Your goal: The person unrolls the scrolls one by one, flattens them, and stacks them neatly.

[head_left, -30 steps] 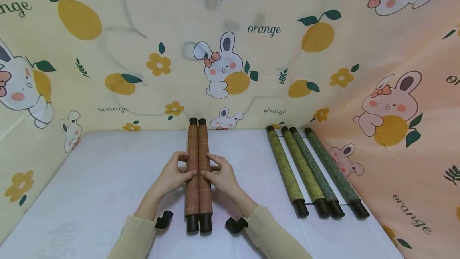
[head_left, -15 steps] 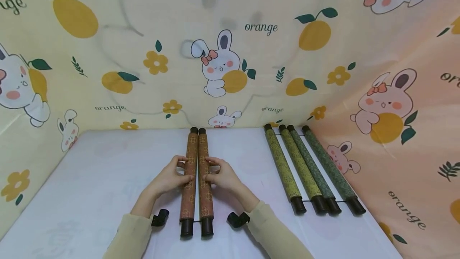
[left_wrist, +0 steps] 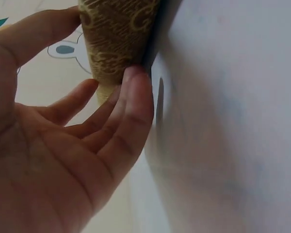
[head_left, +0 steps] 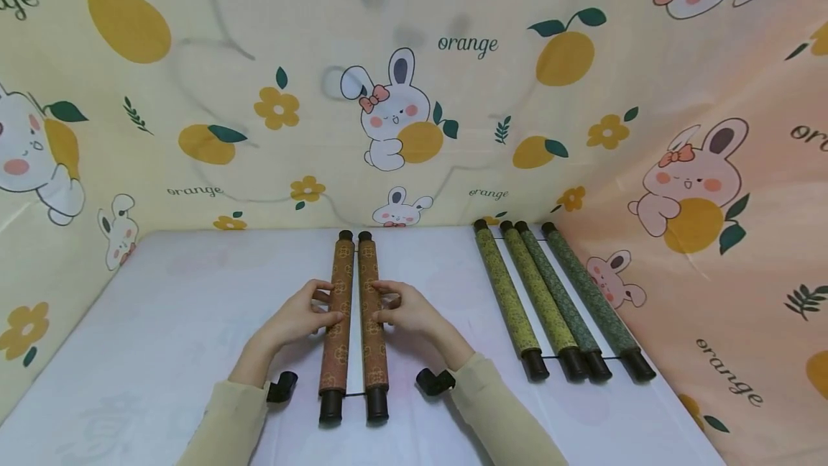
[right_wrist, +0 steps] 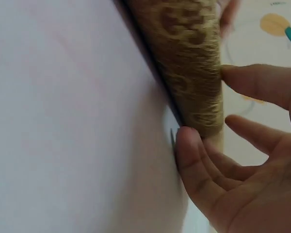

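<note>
We see the left hand (head_left: pixel 299 318) and right hand (head_left: pixel 414 313), both curved inward, respectively pinching the left roll (head_left: pixel 336 351) and right roll (head_left: pixel 374 351), which look brown, gold-patterned and black-ended.

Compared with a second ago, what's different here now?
The reddish-brown left roll has moved left and the reddish-brown right roll slightly right, opening a pale strip between them; their far ends sit lower in view. The left hand and right hand moved apart with them, each keeping its grip; nothing was let go. The yellow-green rolls and darker green rolls stayed put.
</note>
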Available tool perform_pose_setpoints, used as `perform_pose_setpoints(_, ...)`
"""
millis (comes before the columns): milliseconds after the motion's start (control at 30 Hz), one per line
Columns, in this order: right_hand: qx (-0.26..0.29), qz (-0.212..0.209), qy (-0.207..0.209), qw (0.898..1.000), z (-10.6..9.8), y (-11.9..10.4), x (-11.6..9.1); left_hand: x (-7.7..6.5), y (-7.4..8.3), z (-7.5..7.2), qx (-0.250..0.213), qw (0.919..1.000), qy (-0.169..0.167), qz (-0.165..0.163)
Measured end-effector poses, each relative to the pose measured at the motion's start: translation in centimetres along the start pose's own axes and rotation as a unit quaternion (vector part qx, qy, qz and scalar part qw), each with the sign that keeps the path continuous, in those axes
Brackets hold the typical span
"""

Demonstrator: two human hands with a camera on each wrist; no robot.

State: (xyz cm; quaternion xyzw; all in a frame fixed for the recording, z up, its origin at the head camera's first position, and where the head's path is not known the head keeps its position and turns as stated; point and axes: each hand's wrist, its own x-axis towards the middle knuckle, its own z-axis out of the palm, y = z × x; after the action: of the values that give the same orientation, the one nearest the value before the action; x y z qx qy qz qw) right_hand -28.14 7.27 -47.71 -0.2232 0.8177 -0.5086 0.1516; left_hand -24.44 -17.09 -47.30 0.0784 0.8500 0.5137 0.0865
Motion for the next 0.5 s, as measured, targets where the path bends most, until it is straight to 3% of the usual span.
perform_pose_setpoints(133, -0.012, -0.026, -0.017, 0.999, -0.8, -1.3, -0.6, -0.2, -0.3, -0.7, 0.032, 0.999, -0.001, 0.031)
perform_pose_setpoints(267, -0.074, -0.027, -0.007, 0.997, -0.7, -1.2, -0.4, -0.4, -0.3, -1.1, 0.081, 0.9948, -0.009, 0.061)
perform_pose_setpoints(500, -0.156, -0.034, -0.004, 0.987, 0.1, -0.8, 0.1, -0.3, 0.1, -0.6, 0.188, 0.9787, -0.002, 0.083)
